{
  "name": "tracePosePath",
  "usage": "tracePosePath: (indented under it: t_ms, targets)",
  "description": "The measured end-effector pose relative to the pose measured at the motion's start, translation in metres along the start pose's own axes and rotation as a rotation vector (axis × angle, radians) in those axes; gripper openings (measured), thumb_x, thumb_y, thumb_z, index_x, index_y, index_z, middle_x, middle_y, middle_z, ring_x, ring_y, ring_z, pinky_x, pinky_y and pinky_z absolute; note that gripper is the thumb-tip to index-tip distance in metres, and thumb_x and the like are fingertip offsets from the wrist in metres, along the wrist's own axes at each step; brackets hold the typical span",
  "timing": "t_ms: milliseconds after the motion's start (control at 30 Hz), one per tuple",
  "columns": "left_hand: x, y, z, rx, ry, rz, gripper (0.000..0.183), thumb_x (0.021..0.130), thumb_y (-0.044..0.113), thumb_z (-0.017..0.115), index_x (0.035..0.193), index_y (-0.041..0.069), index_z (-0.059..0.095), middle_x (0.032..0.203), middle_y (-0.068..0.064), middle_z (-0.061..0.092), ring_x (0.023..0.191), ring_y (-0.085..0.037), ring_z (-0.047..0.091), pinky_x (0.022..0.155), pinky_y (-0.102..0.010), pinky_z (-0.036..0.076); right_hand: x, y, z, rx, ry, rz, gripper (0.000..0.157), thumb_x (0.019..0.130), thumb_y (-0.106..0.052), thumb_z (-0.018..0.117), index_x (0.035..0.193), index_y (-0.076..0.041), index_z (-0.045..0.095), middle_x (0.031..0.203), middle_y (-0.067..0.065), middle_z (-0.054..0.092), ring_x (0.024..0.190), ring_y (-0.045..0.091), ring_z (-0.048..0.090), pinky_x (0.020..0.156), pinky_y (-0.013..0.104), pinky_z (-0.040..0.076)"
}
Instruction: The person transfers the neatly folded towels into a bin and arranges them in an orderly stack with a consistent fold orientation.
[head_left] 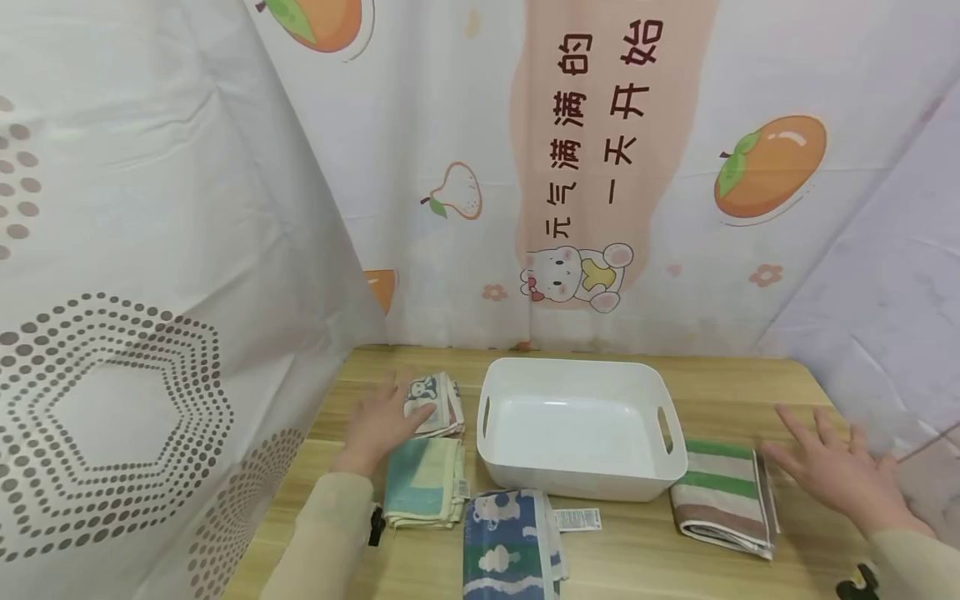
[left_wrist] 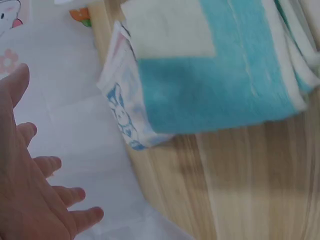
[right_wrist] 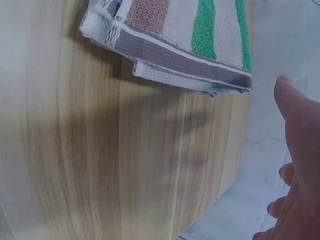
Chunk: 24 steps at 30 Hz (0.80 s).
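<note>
My left hand, fingers spread, hovers at the left side of the table over the edge of a small folded towel with a rabbit print. Just below that hand lies a teal and cream folded towel, seen large in the left wrist view. On the right, my right hand is spread above the table beside a folded towel with green, white and brown stripes. Neither hand holds anything. A blue patterned folded towel with a white label lies at the front middle.
A white plastic basket with two side handle openings stands at the table's back middle, between the towels. Printed curtains hang behind and to the left of the wooden table.
</note>
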<state>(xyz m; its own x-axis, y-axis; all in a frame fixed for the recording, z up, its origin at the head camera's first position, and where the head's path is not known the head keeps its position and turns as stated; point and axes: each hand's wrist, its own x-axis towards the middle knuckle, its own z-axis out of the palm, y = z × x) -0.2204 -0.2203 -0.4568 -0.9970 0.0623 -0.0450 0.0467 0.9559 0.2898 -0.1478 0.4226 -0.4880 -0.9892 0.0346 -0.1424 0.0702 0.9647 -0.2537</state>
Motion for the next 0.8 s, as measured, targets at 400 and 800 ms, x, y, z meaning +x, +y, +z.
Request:
tracePosePath:
  t_ms: [400, 800]
  targets:
    - [0.000, 0.030, 0.008, -0.180, -0.033, 0.165, 0.082, 0.099, 0.060, 0.056, 0.164, 0.023, 0.023, 0.168, -0.018, 0.022, 0.151, -0.044, 0.026, 0.116, -0.067, 0.029, 0.003, 0.002, 0.008, -0.086, 0.053, -0.133, 0.089, 0.105, -0.058, 0.045, 0.164, -0.016, -0.005, 0.144, 0.054, 0.018, 0.116, 0.085, 0.021, 0.089, 0.089, 0.023]
    - [-0.010, 0.055, 0.017, -0.244, -0.118, 0.259, 0.076, 0.098, 0.060, 0.058, 0.162, 0.028, 0.031, 0.169, -0.012, 0.022, 0.151, -0.040, 0.028, 0.116, -0.065, 0.030, 0.001, 0.006, 0.020, -0.013, 0.129, -0.268, 0.091, 0.102, -0.044, 0.061, 0.165, -0.014, 0.002, 0.136, 0.057, 0.030, 0.110, 0.084, 0.031, 0.075, 0.086, 0.036]
